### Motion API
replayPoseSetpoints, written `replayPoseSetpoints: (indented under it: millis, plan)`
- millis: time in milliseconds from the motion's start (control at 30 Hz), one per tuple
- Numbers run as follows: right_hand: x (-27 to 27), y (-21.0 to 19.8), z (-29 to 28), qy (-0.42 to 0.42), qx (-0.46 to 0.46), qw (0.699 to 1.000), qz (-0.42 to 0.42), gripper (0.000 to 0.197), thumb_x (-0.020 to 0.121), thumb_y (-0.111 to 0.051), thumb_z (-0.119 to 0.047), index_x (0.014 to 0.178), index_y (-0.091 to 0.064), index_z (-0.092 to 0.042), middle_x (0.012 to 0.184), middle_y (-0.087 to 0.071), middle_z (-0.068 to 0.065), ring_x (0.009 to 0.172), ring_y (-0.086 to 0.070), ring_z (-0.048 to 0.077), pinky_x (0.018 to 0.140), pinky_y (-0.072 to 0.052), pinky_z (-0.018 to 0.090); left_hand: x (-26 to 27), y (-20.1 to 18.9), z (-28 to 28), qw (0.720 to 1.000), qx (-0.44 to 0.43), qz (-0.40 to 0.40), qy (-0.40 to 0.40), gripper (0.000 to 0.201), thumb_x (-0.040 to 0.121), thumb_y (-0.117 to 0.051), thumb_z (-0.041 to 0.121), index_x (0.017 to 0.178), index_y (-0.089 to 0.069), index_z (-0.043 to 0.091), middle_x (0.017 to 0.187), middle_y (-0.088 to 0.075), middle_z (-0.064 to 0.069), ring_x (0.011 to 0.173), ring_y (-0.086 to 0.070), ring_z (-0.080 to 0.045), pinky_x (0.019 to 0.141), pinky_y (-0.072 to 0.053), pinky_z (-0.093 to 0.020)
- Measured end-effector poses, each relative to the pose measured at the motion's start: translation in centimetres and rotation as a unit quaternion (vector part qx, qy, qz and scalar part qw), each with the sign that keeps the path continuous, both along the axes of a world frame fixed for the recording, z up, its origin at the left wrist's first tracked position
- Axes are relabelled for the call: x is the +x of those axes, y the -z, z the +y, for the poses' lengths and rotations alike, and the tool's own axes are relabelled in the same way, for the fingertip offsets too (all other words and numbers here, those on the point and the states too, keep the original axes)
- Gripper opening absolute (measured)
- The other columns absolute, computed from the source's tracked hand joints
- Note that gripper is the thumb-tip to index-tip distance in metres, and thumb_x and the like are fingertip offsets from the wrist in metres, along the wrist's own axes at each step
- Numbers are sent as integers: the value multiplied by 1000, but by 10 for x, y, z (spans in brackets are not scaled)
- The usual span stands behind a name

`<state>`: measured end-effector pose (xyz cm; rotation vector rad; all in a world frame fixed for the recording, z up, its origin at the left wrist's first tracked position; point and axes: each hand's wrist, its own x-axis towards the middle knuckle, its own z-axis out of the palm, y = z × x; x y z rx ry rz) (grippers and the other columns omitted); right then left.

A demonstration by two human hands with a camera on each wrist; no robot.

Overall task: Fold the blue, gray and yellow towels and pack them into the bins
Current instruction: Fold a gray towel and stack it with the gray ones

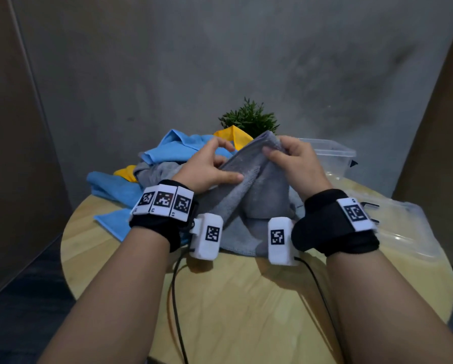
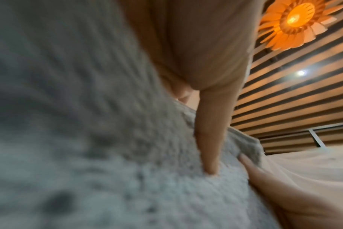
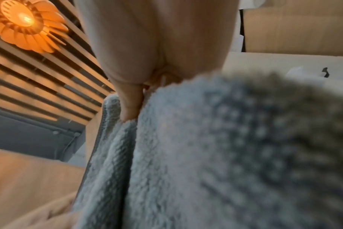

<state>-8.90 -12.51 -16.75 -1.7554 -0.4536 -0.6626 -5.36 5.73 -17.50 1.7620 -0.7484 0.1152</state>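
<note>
I hold a gray towel (image 1: 259,195) lifted off the round wooden table (image 1: 246,306), its lower part still draped on the tabletop. My right hand (image 1: 280,151) grips its bunched top edge. My left hand (image 1: 220,166) pinches a fold just to the left, thumb lying flat on the fabric. In the left wrist view, the fluffy gray towel (image 2: 88,139) fills the frame with a thumb (image 2: 211,139) pressed into it. The right wrist view shows the gray towel (image 3: 206,155) hanging from the right hand's fingers (image 3: 131,102). Blue towels (image 1: 172,148) and yellow towels (image 1: 235,135) lie heaped behind.
A clear plastic bin (image 1: 333,153) stands at the back right, and another clear plastic container (image 1: 398,227) sits at the table's right edge. A small green plant (image 1: 249,119) is behind the heap. Cables (image 1: 178,311) trail over the near tabletop. A gray wall stands close behind the table.
</note>
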Motion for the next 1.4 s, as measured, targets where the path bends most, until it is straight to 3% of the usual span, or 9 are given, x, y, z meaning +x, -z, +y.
replayPoseSetpoints:
  millis: [133, 200, 333, 433, 533, 633, 767, 1167, 1400]
  plan:
    - [-4, -5, -13, 9, 96, 995, -1, 16, 93, -54, -4, 85, -63, -14, 78, -65, -3, 74, -59, 11, 72, -48, 26, 3, -4, 14, 995, 84, -36, -43, 17, 78, -74, 10, 88, -65, -1, 73, -63, -4, 66, -59, -7, 67, -49, -23]
    - [-7, -7, -20, 27, 143, 989, -17, 16, 95, -51, -3, 88, -62, -13, 78, -67, -4, 73, -61, 10, 71, -50, 24, 7, -3, 19, 997, 37, -36, -58, 11, 79, -71, 8, 79, -64, 0, 63, -60, 2, 56, -57, -2, 58, -47, -16]
    - [-3, -3, -34, 78, 166, 983, 11, 18, 95, -51, -5, 85, -62, -16, 73, -66, -8, 68, -61, 7, 67, -50, 23, 14, 0, 18, 993, -117, -5, -30, 13, 89, -57, 1, 84, -65, 10, 72, -67, 6, 71, -61, -10, 75, -50, -26]
    - [7, 5, -38, 209, 56, 972, 90, 25, 88, -54, -1, 104, -62, -18, 105, -63, 5, 100, -60, 23, 90, -50, 38, 14, -1, 9, 992, -128, -12, -5, 20, 93, -49, -2, 88, -63, 11, 70, -69, 10, 70, -62, -3, 73, -50, -20]
    - [0, -2, -24, 344, -70, 936, 24, 60, 79, -52, 1, 136, -46, -18, 135, -43, 9, 123, -42, 25, 104, -34, 30, 13, -1, 0, 993, -110, -41, -30, 20, 88, -56, -5, 82, -59, 13, 62, -68, 14, 63, -61, 4, 66, -50, -15]
    - [-6, -13, 6, 231, -157, 947, -158, 52, 79, -52, -15, 130, -55, -9, 130, -54, 12, 123, -47, 27, 105, -32, 32, 6, 0, -12, 993, -103, -45, -34, 28, 83, -62, -7, 81, -48, 17, 56, -67, 9, 56, -62, 1, 54, -49, -15]
    - [0, -7, 26, 143, -341, 929, -20, 38, 90, -53, -41, 123, -63, -26, 116, -66, 3, 114, -55, 26, 100, -37, 51, 3, 1, -15, 992, -90, -80, -39, 40, 78, -66, -9, 81, -38, 20, 49, -61, 8, 50, -53, 2, 53, -45, -17]
    - [-12, -16, 9, 196, -123, 960, -156, 8, 89, -61, -11, 95, -63, -7, 88, -58, -2, 83, -53, 11, 71, -39, 19, -6, 5, -25, 992, -113, -52, 29, 43, 60, -73, 31, 78, -35, 22, 75, -48, -14, 72, -49, -24, 64, -43, -38]
    - [-14, -20, 7, 214, -15, 949, -230, 11, 90, -58, -14, 95, -62, -5, 90, -58, -1, 80, -52, 5, 73, -42, 12, -6, 4, -29, 994, 8, -102, 39, 50, 60, -59, 34, 91, -63, -5, 88, -58, -12, 85, -55, -20, 83, -46, -41]
